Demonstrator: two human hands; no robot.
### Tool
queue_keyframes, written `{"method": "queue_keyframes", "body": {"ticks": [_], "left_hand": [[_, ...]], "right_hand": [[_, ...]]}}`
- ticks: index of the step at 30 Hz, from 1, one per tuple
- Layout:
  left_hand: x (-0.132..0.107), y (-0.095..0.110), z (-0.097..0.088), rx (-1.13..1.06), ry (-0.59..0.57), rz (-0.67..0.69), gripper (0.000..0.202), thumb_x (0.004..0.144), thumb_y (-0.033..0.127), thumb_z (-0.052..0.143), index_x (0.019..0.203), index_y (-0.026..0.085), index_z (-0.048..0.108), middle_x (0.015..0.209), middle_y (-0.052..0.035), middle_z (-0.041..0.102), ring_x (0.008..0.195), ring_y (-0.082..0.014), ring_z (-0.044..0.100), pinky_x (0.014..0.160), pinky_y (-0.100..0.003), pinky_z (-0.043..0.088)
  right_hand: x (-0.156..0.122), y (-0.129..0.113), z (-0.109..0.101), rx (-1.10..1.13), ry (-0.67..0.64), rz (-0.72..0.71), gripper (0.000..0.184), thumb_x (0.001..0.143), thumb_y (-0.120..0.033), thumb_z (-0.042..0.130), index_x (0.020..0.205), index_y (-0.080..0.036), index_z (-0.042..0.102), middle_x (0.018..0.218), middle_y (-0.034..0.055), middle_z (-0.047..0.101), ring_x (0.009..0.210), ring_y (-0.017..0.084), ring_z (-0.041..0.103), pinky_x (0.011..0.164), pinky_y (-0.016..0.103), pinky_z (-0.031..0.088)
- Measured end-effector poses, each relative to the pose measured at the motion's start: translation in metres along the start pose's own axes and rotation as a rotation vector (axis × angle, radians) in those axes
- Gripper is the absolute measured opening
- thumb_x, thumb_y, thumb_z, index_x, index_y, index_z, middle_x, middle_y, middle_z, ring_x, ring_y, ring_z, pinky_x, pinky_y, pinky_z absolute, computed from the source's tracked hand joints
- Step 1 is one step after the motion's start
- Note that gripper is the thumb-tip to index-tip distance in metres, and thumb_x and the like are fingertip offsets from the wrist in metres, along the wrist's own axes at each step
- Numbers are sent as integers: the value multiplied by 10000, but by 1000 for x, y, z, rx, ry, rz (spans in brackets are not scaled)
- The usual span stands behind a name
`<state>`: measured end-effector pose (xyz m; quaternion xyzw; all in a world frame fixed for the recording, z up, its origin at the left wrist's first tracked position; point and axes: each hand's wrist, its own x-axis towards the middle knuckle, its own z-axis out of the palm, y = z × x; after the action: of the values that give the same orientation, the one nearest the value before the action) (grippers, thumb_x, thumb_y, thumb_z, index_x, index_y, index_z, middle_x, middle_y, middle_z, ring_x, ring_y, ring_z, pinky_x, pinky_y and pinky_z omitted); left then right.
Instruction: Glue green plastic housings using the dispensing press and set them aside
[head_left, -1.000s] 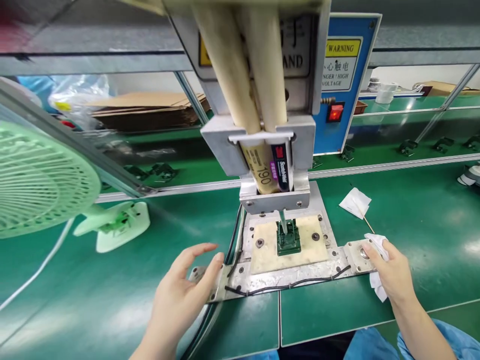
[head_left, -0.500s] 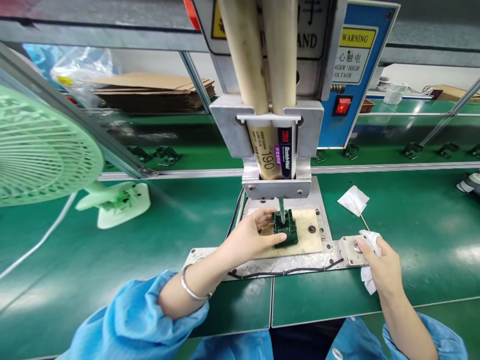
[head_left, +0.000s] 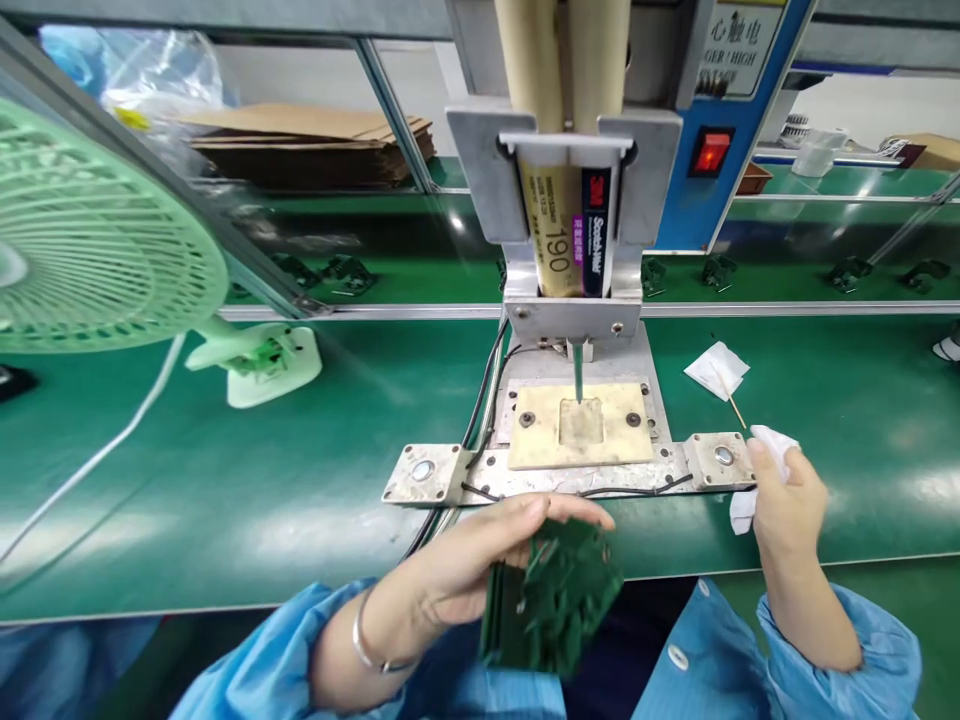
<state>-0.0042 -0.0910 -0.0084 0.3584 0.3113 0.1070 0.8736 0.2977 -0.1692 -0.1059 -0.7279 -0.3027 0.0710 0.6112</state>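
My left hand (head_left: 502, 545) grips a green circuit board assembly (head_left: 559, 600), tilted toward me in front of the bench edge. Its fingers curl over the top, and the board is slightly blurred. Beyond it, the dispenser's green nozzle (head_left: 577, 372) points down at a cream fixture plate (head_left: 532, 445) with a bare square recess. Above the nozzle sits a two-part adhesive cartridge (head_left: 559, 235) marked 190. My right hand (head_left: 787, 500) is closed around a crumpled white tissue (head_left: 772, 437), just right of the right-hand button block (head_left: 705, 465).
A white paper square (head_left: 716, 368) with a thin wooden stick (head_left: 735, 405) lies on the green bench at right. At left stands a green fan (head_left: 112, 240). Several dark green parts (head_left: 349, 275) line the belt behind. The left button block (head_left: 421, 470) flanks the fixture.
My left hand has lifted the circuit board assembly from the fixture and brought it toward me. My right hand has come off the button block, still with the tissue. The view has tilted down.
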Motion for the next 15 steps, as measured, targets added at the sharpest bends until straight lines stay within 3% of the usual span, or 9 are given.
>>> {"method": "queue_keyframes", "body": {"ticks": [2, 4, 6, 8, 11, 15], "left_hand": [[-8, -13, 4, -20, -184, 5, 700, 729, 701, 667, 1097, 110, 742, 923, -149, 730, 775, -220, 671, 677, -271, 505], [-13, -22, 9, -35, -291, -24, 789, 711, 755, 631, 1077, 65, 743, 894, -170, 730, 716, -223, 665, 630, -266, 491], [-13, -28, 15, -96, -289, -76, 778, 682, 755, 656, 1020, 61, 756, 853, -161, 728, 704, -238, 662, 615, -273, 481], [-11, -31, 20, -154, -216, -127, 683, 633, 698, 743, 930, 84, 768, 801, -125, 722, 702, -229, 653, 614, -263, 466], [-9, -35, 22, -168, -103, -186, 551, 554, 590, 849, 783, 98, 751, 690, -59, 672, 594, -146, 565, 549, -216, 396], [-7, -38, 20, -120, -23, -225, 543, 500, 587, 862, 619, 100, 655, 534, 19, 492, 482, -69, 367, 474, -196, 278]], "right_hand": [[-15, -17, -13, 5, -38, -214, 371, 877, -511, 686, 887, -141, 708, 695, 20, 540, 588, 162, 483, 525, 272, 359], [-34, -47, -24, 126, -353, -474, 305, 971, -438, 606, 1022, -156, 710, 719, 26, 535, 575, 162, 483, 510, 278, 349], [-50, -82, -28, 266, -779, -685, 401, 1015, -508, 524, 1125, -154, 680, 737, 32, 540, 578, 162, 499, 526, 292, 366], [-63, -112, -22, 311, -947, -733, 516, 1041, -583, 393, 971, -160, 680, 673, 2, 480, 541, 140, 458, 535, 296, 334], [-73, -135, -2, 342, -1018, -775, 652, 1062, -596, 238, 716, -175, 595, 625, -24, 372, 503, 114, 367, 519, 296, 257], [-78, -131, 15, 273, -1067, -863, 721, 1024, -681, 231, 599, -164, 500, 635, -34, 276, 498, 111, 239, 508, 303, 179]]}}
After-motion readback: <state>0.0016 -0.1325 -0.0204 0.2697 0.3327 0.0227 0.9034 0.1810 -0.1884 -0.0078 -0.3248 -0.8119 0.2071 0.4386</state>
